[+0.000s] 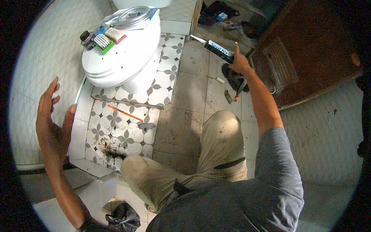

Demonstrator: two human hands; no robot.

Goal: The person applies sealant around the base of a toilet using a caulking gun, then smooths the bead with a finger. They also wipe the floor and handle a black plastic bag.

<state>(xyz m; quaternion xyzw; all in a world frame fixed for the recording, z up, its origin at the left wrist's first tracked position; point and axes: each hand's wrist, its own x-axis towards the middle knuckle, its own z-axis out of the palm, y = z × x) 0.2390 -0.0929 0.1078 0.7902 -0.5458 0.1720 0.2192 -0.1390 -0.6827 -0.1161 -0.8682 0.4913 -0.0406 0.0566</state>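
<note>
My right hand [241, 64] is closed round the rear end of a black-and-white sealant cartridge [218, 51], its index finger stretched along the side. The white nozzle points up and left, over the grey floor tiles. Raised at the left by the tiled wall, my left hand [54, 120] is open, thumb and fingers apart. A thin pale-green strip [81, 91] shows just beyond its thumb tip; whether they touch I cannot tell. A white toilet [116, 65] stands ahead, lid down. On it lie a dark jar [87, 40], two packs of cotton swabs [103, 43] and a coiled grey hose [133, 17].
An orange strip [125, 113] and a small grey piece [145, 126] lie on patterned tiles with dark smears. Below my right hand are dark footwear [233, 78] and small tools [228, 96]. A brown door [305, 50] stands right; a black plastic bag [123, 217] sits lower left.
</note>
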